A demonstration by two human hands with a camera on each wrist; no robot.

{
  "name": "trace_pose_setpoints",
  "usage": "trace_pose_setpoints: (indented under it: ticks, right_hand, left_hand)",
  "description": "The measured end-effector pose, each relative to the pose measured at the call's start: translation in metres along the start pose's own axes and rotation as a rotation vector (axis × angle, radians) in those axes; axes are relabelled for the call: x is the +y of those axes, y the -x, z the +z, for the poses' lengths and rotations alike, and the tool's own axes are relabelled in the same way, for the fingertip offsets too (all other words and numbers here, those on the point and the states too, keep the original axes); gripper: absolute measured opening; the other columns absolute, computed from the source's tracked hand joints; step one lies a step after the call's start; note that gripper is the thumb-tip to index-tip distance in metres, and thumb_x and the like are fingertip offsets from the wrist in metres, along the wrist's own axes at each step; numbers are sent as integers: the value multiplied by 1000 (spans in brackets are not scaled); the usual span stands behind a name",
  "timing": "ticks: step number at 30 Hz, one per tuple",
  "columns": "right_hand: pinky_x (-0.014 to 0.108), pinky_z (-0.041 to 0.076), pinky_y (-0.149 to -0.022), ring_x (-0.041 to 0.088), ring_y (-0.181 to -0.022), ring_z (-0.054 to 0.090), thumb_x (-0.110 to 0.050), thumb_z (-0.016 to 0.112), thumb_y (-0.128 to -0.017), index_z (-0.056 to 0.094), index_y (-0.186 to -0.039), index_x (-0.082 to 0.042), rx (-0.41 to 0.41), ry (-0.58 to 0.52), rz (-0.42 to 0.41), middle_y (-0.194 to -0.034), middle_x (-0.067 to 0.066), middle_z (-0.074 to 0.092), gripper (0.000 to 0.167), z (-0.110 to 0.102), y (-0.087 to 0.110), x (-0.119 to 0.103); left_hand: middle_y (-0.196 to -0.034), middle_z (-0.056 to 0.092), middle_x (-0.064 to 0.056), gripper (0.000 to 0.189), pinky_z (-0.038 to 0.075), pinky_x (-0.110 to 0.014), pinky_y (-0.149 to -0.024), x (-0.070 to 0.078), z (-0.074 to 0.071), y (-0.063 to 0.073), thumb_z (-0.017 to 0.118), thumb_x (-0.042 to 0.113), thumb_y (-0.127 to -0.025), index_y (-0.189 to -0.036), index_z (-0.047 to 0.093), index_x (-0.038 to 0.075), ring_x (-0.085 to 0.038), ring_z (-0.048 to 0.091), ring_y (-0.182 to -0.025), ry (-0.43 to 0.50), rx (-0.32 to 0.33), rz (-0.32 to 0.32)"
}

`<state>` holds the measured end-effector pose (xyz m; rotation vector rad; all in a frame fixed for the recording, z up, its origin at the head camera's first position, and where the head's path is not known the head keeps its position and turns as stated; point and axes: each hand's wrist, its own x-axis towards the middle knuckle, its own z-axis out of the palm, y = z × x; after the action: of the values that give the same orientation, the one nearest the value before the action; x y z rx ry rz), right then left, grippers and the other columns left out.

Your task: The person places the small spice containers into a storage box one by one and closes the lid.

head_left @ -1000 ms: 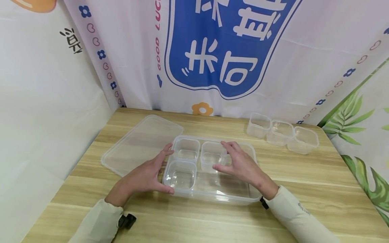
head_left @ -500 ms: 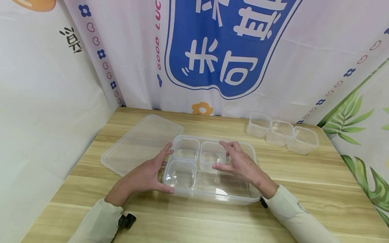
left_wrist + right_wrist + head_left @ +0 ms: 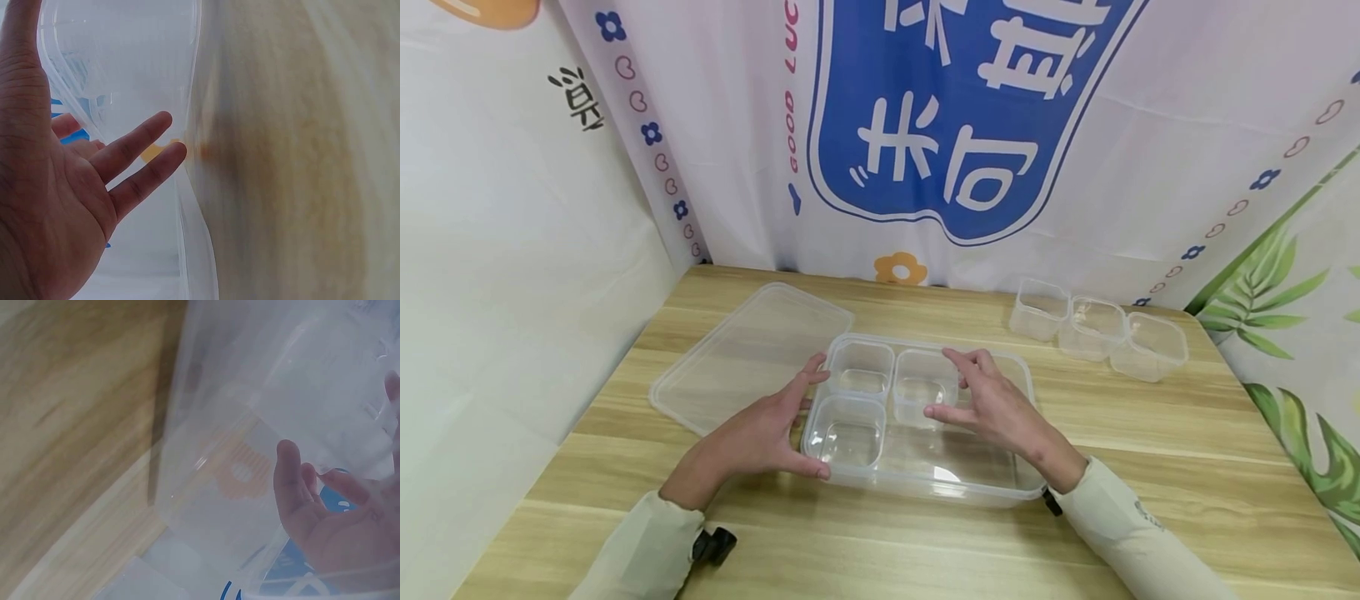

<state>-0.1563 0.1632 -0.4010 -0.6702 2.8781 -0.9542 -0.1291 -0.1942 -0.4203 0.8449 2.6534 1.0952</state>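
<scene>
A large clear rectangular plastic box lies uncovered on the table, with small square clear containers inside. Two of them, a back-left container and a front-left container, fill its left end. The third small container stands beside the back-left one. My right hand grips this third container, thumb at its front and index finger at its back. In the right wrist view the other fingers are curled. My left hand rests against the box's left end; in the left wrist view its fingers are fairly straight.
A flat clear lid lies at the back left, partly behind the left hand. At the back right, three small clear containers stand in a row. Printed cloth hangs behind the wooden table.
My right hand has shifted the third container slightly left, against the back-left one. The left hand and the large box have stayed where they were.
</scene>
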Motion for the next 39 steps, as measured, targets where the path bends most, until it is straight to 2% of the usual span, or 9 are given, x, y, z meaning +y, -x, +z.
trace_pose_setpoints:
  ticks: [8,19,27,31,39]
  right_hand:
    - [48,54,-84,30,-105,63,-63,77,-85,35,-161,-13,-5,18,6,-139,14,46,100,-1,0,-1]
    - [40,55,-74,26,-96,60,-64,77,-83,32,-162,-10,3,111,8,-132,17,49,105,-7,3,-5]
    - [48,54,-83,31,-111,60,-58,74,-90,35,-160,-6,39,81,6,-133,16,51,96,-20,8,-7]
    - [50,54,-85,32,-113,60,-55,69,-95,39,-158,-4,85,78,-13,-132,16,54,86,-28,11,-3]
    - [49,53,-84,33,-115,58,-44,69,-99,45,-154,-6,192,108,-26,-129,13,55,71,-47,21,13]
  left_hand:
    - [-165,30,-10,143,53,-44,-98,0,0,0,95,56,-65,-167,0,21,-31,58,-128,13,2,7]
    - [-165,31,-9,143,52,-45,-99,1,0,0,95,53,-66,-167,-1,20,-31,59,-127,5,1,5]
    - [-164,31,-8,144,52,-45,-100,0,0,0,95,55,-65,-167,-1,20,-31,59,-127,-6,5,5]
    - [-164,32,-10,143,52,-44,-99,0,0,0,95,56,-66,-167,-1,20,-31,59,-127,-4,3,10]
    - [-164,32,-10,143,53,-44,-99,1,0,0,96,52,-66,-166,0,19,-32,60,-126,-10,2,11]
